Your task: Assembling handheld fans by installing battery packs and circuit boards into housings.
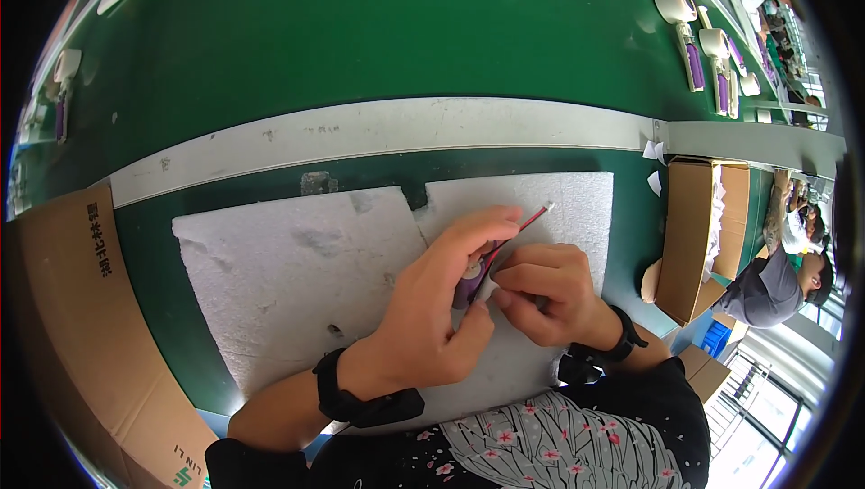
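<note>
My left hand [419, 304] is closed round a purple battery [465, 293] with a pale, rounded patch showing between the fingers. A red and dark wire lead [530, 221] runs from it up and to the right, with a small white connector [550, 206] at its tip. My right hand [550, 295] is closed in a pinch beside the battery, at a small white strip [487, 288] lying along its side. The left thumb touches the strip's lower end. Fingers hide much of the battery. Both hands are over a white foam sheet [288, 273].
A pale metal rail [378, 129] separates the bench from a green surface [378, 30] carrying white-and-purple devices [692, 61]. Cardboard boxes stand left [99, 327] and right [682, 246]; the right one holds white pieces. White scraps [654, 181] lie nearby. Another person [766, 291] sits far right.
</note>
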`<move>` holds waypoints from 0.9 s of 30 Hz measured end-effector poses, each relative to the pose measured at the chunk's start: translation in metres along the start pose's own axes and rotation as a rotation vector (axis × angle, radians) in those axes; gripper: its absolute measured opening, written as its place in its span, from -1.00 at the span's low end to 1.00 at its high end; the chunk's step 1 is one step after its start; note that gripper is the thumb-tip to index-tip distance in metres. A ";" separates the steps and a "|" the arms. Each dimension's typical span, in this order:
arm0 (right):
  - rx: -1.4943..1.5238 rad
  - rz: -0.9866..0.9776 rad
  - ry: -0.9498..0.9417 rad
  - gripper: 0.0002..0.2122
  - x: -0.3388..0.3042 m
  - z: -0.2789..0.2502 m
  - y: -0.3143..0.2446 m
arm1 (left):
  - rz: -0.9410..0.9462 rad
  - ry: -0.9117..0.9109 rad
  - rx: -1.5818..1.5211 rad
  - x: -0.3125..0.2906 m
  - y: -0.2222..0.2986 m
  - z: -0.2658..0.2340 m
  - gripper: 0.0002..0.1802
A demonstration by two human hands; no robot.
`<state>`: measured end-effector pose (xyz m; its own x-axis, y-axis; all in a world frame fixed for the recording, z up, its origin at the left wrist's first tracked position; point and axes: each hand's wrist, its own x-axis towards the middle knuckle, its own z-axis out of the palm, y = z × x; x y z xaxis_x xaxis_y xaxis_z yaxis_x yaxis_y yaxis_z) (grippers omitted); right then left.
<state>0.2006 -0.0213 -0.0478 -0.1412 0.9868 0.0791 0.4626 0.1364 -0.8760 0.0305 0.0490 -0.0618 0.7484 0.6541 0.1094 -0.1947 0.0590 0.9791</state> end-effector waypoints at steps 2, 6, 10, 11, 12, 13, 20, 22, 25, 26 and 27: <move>0.001 0.006 0.001 -0.93 -0.001 0.000 0.000 | 0.030 -0.009 0.057 0.001 0.001 0.000 -0.35; 0.010 0.013 0.015 -0.94 0.000 0.002 0.001 | 0.024 -0.001 0.073 0.000 -0.002 0.002 -0.37; 0.031 0.011 0.052 -0.95 0.000 0.003 0.000 | 0.041 0.010 0.100 0.002 -0.001 0.003 -0.39; 0.040 0.016 0.063 -0.95 0.000 0.004 0.000 | 0.041 0.010 0.099 0.002 -0.001 0.004 -0.39; 0.049 0.021 0.074 -0.95 0.000 0.004 0.000 | 0.037 0.018 0.096 0.002 -0.001 0.004 -0.40; 0.049 0.020 0.073 -0.95 0.000 0.004 0.000 | 0.034 0.026 0.092 0.002 -0.002 0.004 -0.41; 0.013 0.066 0.056 -0.94 0.001 0.001 -0.003 | 0.022 0.038 0.101 0.001 -0.003 0.005 -0.43; 0.019 0.089 0.059 -0.94 0.001 0.001 -0.004 | 0.006 0.041 0.089 0.000 -0.003 0.005 -0.44; 0.029 0.137 0.068 -0.94 0.001 0.001 -0.006 | -0.010 0.034 0.111 0.002 0.000 0.003 -0.45; 0.047 0.147 0.085 -0.94 0.001 0.002 -0.006 | -0.018 0.031 0.121 0.002 0.000 0.003 -0.45; 0.067 0.155 0.102 -0.93 0.000 0.002 -0.007 | -0.019 0.032 0.123 0.002 0.001 0.003 -0.45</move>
<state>0.1954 -0.0220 -0.0429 0.0178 0.9997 -0.0147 0.4121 -0.0207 -0.9109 0.0339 0.0480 -0.0605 0.7301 0.6778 0.0874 -0.1006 -0.0200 0.9947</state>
